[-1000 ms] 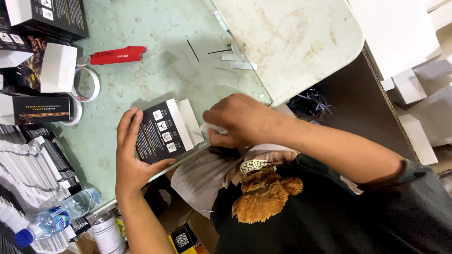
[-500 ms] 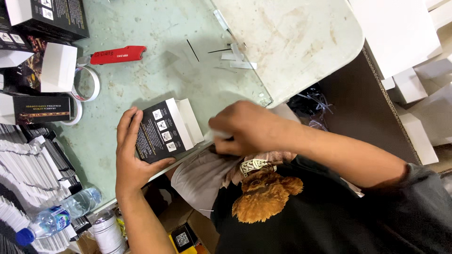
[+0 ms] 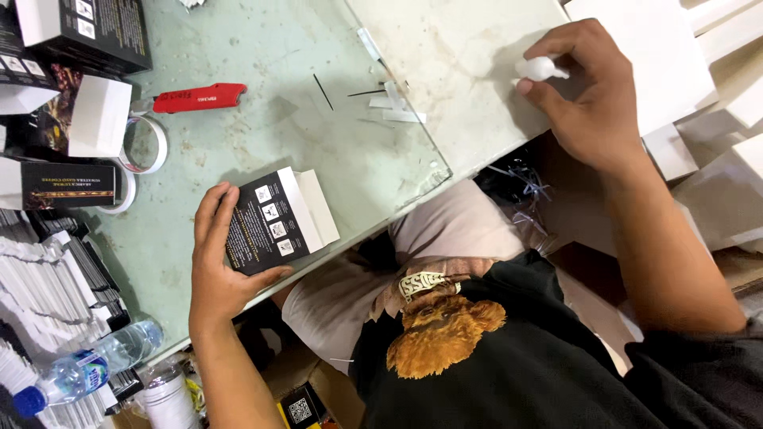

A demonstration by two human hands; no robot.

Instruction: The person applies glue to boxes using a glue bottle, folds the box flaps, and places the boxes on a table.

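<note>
The person wears a black shirt (image 3: 524, 365) with a brown fuzzy bear figure (image 3: 441, 334) on the front and a pale emblem above it. Light beige trousers (image 3: 445, 238) cover the legs. Both forearms are bare; the left hand (image 3: 218, 262) and right hand (image 3: 584, 91) carry no rings or watch.

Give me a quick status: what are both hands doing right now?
Left hand gripping the black carton on the glass table. Right hand pinching a small white piece. Red utility knife lies apart, nothing blocking.

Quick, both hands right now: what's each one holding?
Left hand: closed around the black box on the glass table.
Right hand: closed, pinching a small white piece.
</note>
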